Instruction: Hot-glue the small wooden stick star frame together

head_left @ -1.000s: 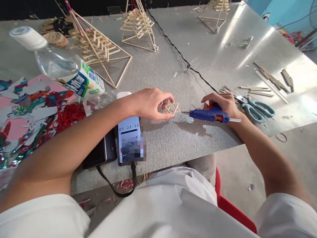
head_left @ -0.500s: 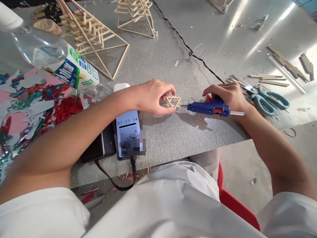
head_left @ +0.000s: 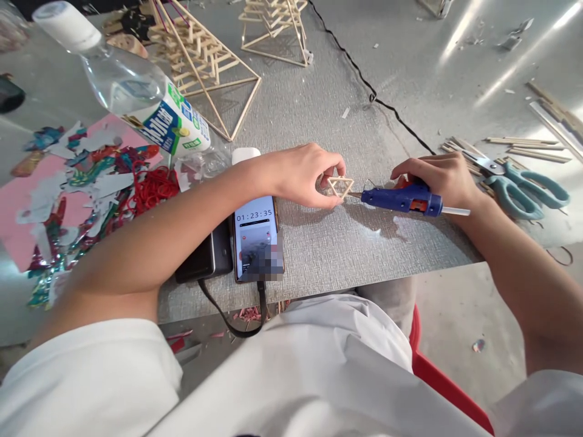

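Between the thumb and fingers of my left hand [head_left: 312,176] is a small wooden stick frame [head_left: 340,187], held just above the table. My right hand [head_left: 439,179] grips a blue glue gun [head_left: 401,199], its metal nozzle pointing left at the frame's right corner. Whether the tip touches the wood I cannot tell. A white glue stick [head_left: 456,211] pokes out of the gun's back end. Right of my right hand lie scissors [head_left: 523,185] with light blue handles, on top of thin wooden sticks [head_left: 528,149].
A large stick structure [head_left: 232,91] and a smaller one [head_left: 273,30] stand at the back. A plastic bottle [head_left: 150,100], red string [head_left: 152,188] and scraps are at left. A phone [head_left: 255,237] lies by a power bank [head_left: 204,258]. A black cord [head_left: 350,67] crosses the table.
The whole view has shifted, so everything appears further right. Both hands keep their grips, with the glue gun's nozzle still at the frame's corner. The phone's timer has advanced one second.
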A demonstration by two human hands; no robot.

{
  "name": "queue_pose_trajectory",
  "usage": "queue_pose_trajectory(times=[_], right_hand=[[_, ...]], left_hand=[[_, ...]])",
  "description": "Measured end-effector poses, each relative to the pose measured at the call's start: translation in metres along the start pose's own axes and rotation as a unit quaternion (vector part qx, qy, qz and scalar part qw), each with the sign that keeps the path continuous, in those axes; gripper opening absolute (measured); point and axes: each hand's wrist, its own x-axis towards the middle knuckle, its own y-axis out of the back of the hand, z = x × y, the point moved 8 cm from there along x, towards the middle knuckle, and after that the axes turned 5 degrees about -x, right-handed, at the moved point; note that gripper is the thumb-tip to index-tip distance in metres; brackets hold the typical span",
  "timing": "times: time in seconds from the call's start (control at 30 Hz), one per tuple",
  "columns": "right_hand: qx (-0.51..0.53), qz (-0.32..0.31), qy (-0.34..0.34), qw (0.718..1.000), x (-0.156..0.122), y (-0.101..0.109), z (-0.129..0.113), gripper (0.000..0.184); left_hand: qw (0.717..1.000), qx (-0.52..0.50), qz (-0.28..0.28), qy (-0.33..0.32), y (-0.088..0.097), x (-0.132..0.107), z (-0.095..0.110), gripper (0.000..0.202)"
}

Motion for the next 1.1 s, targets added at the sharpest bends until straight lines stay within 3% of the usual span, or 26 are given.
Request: queue_pose_trajectory(times=[0.53,1.1], right_hand=[[-0.001,0.06,0.077,0.995,0.0,0.004,-0.011,0.024],[-0.012,-0.006,0.017,1.0,0.002,-0.002,-0.006,0.032]], left_hand=[[1.0,0.003,-0.015,0.018,0.0,-0.001,0.001,0.05],[1.0,0.001,-0.009,0.012,-0.001,0.0,-0.004,0.053]])
